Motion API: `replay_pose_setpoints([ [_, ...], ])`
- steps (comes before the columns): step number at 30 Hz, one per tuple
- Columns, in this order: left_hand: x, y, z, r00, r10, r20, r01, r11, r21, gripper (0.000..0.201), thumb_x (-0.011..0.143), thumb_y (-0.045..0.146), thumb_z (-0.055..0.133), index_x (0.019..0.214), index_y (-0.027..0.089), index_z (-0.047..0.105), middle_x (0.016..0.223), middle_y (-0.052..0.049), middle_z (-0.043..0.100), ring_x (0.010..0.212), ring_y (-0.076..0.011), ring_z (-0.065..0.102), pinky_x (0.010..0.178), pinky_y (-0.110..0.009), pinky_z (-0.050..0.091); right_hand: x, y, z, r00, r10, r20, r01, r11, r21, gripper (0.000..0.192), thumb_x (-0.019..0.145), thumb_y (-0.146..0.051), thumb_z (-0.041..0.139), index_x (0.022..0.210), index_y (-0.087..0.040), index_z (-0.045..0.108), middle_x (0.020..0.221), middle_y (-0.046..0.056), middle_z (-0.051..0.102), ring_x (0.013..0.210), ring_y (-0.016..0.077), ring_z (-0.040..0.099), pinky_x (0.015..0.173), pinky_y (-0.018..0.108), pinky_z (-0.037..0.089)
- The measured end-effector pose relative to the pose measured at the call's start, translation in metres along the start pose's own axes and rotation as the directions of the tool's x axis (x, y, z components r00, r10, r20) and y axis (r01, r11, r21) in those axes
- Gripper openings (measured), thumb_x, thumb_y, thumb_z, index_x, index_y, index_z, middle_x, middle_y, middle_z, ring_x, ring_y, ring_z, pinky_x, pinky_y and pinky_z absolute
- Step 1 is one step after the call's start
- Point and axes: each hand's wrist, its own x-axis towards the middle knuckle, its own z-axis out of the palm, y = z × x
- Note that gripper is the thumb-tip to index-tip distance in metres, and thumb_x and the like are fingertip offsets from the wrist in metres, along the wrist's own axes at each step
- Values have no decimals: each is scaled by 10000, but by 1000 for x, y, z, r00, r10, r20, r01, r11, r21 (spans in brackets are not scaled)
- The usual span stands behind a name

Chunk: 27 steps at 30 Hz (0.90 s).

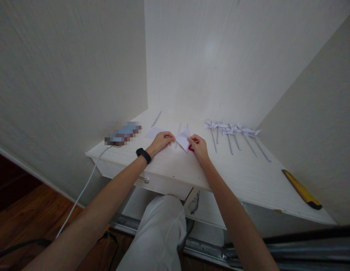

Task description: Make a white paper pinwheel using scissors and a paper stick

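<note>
1. Head view shows both hands on a folded white paper piece [183,137], lying mid-way along the white surface [175,167].
2. Left hand [161,140], black wristband behind it, pinches the paper's left edge.
3. Right hand [198,146] grips the right edge, with something small and red [191,149] under its fingers.
4. Finished paper pinwheels [234,131] lie in a row to the right; a yellow cutter [301,189] sits near the far right edge.

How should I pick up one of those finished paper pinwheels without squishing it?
Probably by its thin stick, not the folded paper head. The pinwheels lie flat on the white desk, heads toward the wall and sticks pointing at you, so come from the near side and pinch the stick's free end.
</note>
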Motion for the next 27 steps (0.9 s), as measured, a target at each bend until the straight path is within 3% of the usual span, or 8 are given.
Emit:
replay_pose_setpoints([
  [12, 1, -1, -1, 1000, 3, -12, -3, 999, -54, 147, 659, 261, 649, 719, 126, 655, 563, 6, 538, 491, -74, 438, 466, -207, 307, 0, 1, 1, 999, 47, 15, -48, 995, 91, 229, 666, -400, 636, 637, -176, 594, 572, -15, 555, 519, 111, 484, 503, 236, 387],
  [27, 1, 0, -1, 1000, 5, 0, -5, 999, -42, 139, 666, 251, 641, 721, 124, 652, 579, -1, 551, 510, -79, 457, 482, -208, 326, 3, 10, 1, 999, 28, 21, -29, 999, 42, 288, 682, -459, 620, 624, -185, 555, 511, -26, 506, 471, 105, 444, 455, 225, 351],
])
